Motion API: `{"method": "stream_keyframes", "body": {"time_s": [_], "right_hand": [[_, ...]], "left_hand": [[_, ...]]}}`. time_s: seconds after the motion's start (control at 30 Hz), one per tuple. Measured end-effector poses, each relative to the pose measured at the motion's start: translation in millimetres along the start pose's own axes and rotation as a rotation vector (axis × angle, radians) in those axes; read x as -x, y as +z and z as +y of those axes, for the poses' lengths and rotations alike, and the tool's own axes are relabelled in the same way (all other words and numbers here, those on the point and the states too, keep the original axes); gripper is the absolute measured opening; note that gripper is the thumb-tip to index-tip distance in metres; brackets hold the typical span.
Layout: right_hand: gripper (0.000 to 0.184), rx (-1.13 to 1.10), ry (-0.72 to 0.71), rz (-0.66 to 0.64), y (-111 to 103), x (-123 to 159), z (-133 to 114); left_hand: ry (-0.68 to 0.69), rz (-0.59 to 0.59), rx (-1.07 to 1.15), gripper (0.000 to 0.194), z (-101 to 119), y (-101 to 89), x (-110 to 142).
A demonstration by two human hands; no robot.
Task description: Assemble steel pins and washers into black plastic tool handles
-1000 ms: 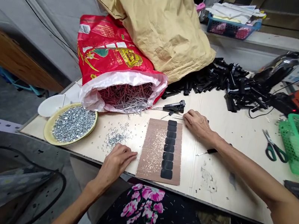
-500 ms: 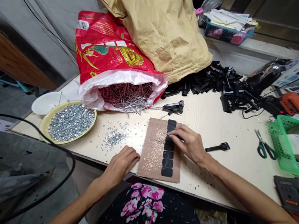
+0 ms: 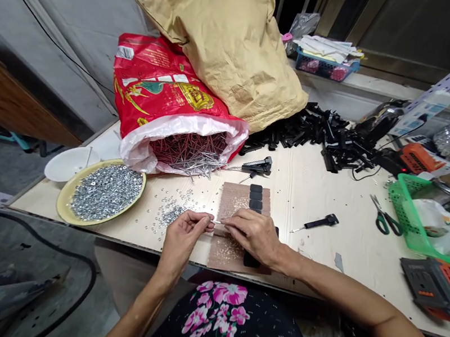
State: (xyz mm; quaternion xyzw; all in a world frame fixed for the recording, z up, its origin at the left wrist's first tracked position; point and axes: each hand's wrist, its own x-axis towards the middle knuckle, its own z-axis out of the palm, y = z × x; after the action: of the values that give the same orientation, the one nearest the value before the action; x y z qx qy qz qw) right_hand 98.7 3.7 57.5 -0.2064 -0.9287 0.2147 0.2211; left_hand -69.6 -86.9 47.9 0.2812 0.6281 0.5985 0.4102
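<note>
My left hand (image 3: 183, 239) and my right hand (image 3: 256, 235) meet above a brown board (image 3: 218, 259), each pinching one end of a thin silver metal pin (image 3: 217, 222). Whether a small washer is also between the left fingertips is too small to tell. A column of black rounded pads (image 3: 255, 196) runs along the board, partly covered by my right hand. Pale flecks speckle the board's left part. Loose small washers (image 3: 169, 214) lie scattered on the table just left of the board.
A yellow bowl (image 3: 90, 222) of washers and a white bowl (image 3: 61, 165) stand at left. A red bag (image 3: 157, 81) spills reddish and silver pins. Black plastic parts (image 3: 333, 134) pile up behind. Scissors (image 3: 383, 216), a green basket (image 3: 407, 229) and an orange-black battery tool (image 3: 437, 287) sit at right.
My left hand has lifted from the board's left edge to the pin. My right hand has moved left and toward me from the pads, and both hands now meet at the pin.
</note>
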Motion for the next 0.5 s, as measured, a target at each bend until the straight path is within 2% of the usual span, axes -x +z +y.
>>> {"method": "stream_keyframes", "body": {"time_s": [0.33, 0.5], "right_hand": [[0.020, 0.044, 0.036, 0.073, -2.5, 2.4, -0.3], [0.016, 0.075, 0.042, 0.117, -1.9, 3.3, -1.5]], "left_hand": [[0.057, -0.045, -0.038, 0.026, 1.5, 3.0, 1.8], [0.001, -0.057, -0.001, 0.027, 0.9, 2.2, -2.2]]}}
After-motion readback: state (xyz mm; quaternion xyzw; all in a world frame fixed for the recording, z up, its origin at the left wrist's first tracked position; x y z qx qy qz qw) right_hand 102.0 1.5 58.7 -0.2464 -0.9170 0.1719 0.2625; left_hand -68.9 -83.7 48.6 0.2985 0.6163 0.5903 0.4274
